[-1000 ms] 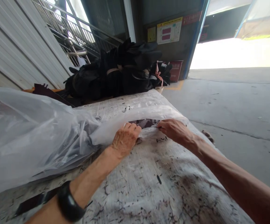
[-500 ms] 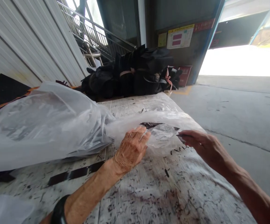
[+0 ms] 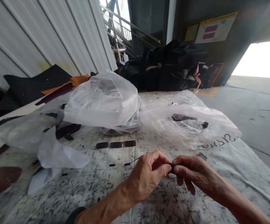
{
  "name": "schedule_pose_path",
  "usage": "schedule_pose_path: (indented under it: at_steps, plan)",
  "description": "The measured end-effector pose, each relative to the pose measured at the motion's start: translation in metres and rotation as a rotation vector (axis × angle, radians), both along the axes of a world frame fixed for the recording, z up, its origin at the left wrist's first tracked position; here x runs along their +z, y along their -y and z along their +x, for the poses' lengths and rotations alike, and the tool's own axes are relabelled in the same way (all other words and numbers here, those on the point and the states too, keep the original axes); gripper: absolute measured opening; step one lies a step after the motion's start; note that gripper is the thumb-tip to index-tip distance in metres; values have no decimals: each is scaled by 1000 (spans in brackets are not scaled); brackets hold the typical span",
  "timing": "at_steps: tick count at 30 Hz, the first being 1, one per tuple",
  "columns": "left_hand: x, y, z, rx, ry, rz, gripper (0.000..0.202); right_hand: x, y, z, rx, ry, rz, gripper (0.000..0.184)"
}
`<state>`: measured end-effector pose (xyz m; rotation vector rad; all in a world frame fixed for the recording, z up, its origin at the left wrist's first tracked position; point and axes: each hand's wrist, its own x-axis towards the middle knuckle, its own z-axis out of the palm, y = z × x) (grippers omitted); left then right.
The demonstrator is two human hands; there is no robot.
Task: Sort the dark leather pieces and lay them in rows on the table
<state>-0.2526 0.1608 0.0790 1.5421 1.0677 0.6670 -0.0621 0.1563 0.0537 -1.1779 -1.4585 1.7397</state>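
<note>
Presently, the left hand and right hand are both closed in a pinch on one small dark piece, thumb and forefinger each. The piece is held just above the table; much of it is hidden by the fingers, so its full outline cannot be judged.

Handling assessment: it appears light and thin, probably flexible with some spring, and unlikely to break. Its face may be smooth enough to slip. Recommended hold is at the opposite ends, by the fingertips, with light pressure to avoid creasing.

Just beyond the right hand, a dark tab shows; whether it is held or lying loose cannot be told. Further out lies a flat plastic bag, with dark pieces visible at a gap. The film looks soft, slack and slippery, best taken by its edge. Left of it, a bulging plastic bag sits behind a row of dark patches.
</note>
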Motion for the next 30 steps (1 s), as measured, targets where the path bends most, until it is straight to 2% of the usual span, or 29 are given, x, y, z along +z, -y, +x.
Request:
schedule_pose_path:
  at_steps: [3,5,7,11,12,14,16,19,23,30]
  plan:
    - [-9,8,-9,54,23,-91,9,-4,-2,-13,67,8,-14,36]
    - [-12,11,-18,66,-58,-40,10,-6,-4,-19,97,23,-45,37]
    - [-12,13,-28,61,-195,202,11,-6,-5,-25,120,33,-74,40]
    - [-3,14,-45,-66,-382,905,15,-4,-9,-34,116,-55,-184,45]
    - [1,12,-49,-99,-402,1015,15,-3,-12,-36,98,-99,-210,42]
    - [6,6,-59,-118,-444,1123,13,-2,-21,-41,29,-174,-215,39]
    - [8,-4,-71,-83,-489,1156,15,-2,-35,-47,-76,-173,-151,37]
    - [4,-21,-88,-19,-604,1129,20,-1,-58,-57,-180,-8,-7,27]
    - [-5,-36,-100,-59,-745,1051,23,-3,-77,-69,-143,231,73,18]
    - [-14,-48,-95,-203,-827,976,30,-9,-88,-74,-140,297,12,17]
